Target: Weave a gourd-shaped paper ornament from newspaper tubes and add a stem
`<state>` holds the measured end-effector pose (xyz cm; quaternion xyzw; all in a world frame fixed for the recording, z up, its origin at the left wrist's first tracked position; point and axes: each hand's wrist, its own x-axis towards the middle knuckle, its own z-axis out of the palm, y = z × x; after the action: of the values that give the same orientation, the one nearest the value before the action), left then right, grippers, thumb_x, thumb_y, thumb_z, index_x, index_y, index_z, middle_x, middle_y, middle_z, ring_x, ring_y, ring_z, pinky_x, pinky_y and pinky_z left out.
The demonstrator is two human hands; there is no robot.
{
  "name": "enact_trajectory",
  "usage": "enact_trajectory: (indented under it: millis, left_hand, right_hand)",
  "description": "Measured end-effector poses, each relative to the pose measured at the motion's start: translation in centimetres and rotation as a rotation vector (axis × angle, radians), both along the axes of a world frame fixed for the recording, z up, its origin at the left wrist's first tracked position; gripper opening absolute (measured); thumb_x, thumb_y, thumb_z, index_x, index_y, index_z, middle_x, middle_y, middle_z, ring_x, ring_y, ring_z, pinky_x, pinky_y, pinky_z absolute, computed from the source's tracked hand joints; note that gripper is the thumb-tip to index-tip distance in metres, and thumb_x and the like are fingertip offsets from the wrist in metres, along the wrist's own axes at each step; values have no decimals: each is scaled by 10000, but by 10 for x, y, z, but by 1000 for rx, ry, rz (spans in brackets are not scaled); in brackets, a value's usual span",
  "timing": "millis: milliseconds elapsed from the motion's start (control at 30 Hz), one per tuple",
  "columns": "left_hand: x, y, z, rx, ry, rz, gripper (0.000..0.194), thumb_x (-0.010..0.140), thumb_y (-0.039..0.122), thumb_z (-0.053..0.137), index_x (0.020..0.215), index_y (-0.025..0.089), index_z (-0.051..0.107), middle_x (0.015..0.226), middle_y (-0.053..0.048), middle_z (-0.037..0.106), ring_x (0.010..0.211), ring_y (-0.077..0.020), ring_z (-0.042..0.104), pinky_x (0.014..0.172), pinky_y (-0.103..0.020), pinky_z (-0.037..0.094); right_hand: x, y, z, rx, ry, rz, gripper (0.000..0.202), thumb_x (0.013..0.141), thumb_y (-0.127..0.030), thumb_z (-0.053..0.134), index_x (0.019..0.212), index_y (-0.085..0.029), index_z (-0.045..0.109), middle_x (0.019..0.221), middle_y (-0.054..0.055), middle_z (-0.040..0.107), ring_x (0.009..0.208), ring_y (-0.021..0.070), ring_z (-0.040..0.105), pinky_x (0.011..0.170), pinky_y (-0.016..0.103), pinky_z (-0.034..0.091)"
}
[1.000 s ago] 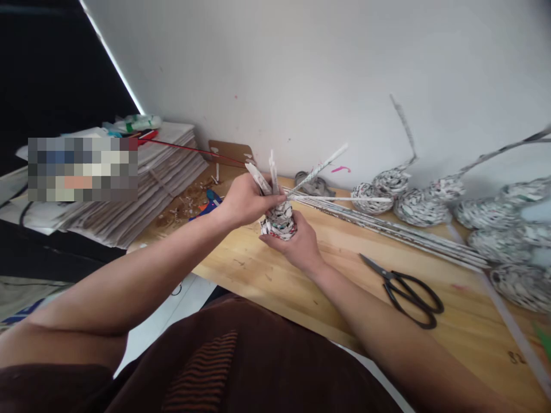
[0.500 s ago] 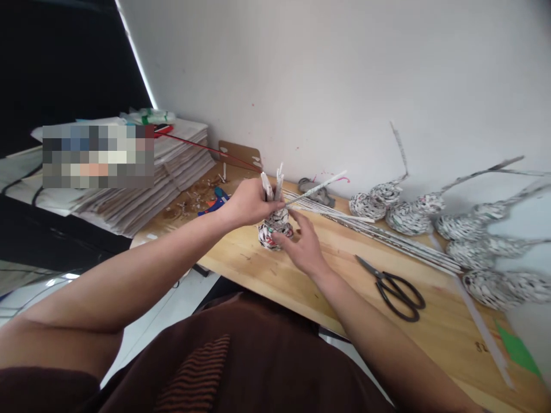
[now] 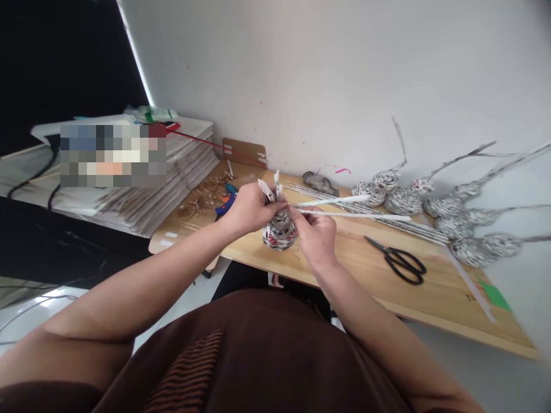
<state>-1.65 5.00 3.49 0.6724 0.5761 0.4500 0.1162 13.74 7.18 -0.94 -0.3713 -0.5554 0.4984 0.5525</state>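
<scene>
A small woven piece of rolled paper (image 3: 279,234), rounded at its base, is held above the near edge of the wooden table (image 3: 353,269). My left hand (image 3: 252,211) is closed round its neck, where short white paper ends stick up. Against its right side, my right hand (image 3: 316,232) pinches a long paper strand (image 3: 365,215) that points right. A second strand (image 3: 336,201) runs out just above it, also to the right.
Black scissors (image 3: 400,261) lie at the right. Behind them are long paper rods (image 3: 387,226), and several woven pieces (image 3: 402,201) line the wall. A blue glue gun (image 3: 227,203) and a paper stack (image 3: 172,172) are at the left. A grey cloth (image 3: 318,182) lies behind.
My right hand has moved up from the woven body to its neck and closed on a strand. The upper strand has swung lower. The view has shifted slightly.
</scene>
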Motion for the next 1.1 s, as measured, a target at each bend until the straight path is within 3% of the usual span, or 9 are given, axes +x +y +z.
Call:
enact_trajectory:
  millis: [267,467,600,733,967,1100]
  left_hand:
    - [-23,1,-7,-187,-414,-219,73,780,207,712,726,159,702,626,-22,676,536,-161,624,536,-279,511]
    - [-27,5,-18,-102,-475,-242,38,791,195,742,775,164,728,651,-18,671,601,-158,631,591,-280,528]
    - [-24,5,-27,-16,-505,-224,58,805,221,754,815,167,735,780,-44,704,684,-168,659,636,-288,549]
    - [-22,3,-33,22,-559,-194,94,809,244,767,853,171,729,933,-79,730,847,-206,699,758,-322,581]
    - [-22,3,-40,110,-555,-266,84,837,239,747,852,193,679,959,-54,722,869,-194,714,742,-323,604]
    - [-19,3,-43,183,-523,-238,72,852,222,734,850,206,664,956,-48,722,894,-198,713,781,-350,603]
  right_hand:
    - [-17,0,-1,-45,36,53,238,743,-409,764,719,-207,640,631,-17,669,546,142,614,518,286,546]
    - [-17,3,-4,14,63,60,143,789,-322,766,776,-206,682,679,-14,703,583,140,648,584,303,586]
    - [-13,3,-3,208,5,23,11,846,-232,727,847,-225,735,856,24,756,791,188,721,744,365,619]
    - [-7,4,-6,472,-128,-57,110,857,-172,727,910,-261,763,956,35,760,925,214,722,869,416,608]
    - [0,10,-9,772,-198,-42,264,840,-78,724,1024,-262,772,971,52,746,882,202,707,787,389,616]
    - [4,13,-6,953,-277,-58,313,822,-50,730,1046,-267,763,941,52,746,857,206,683,758,393,605]
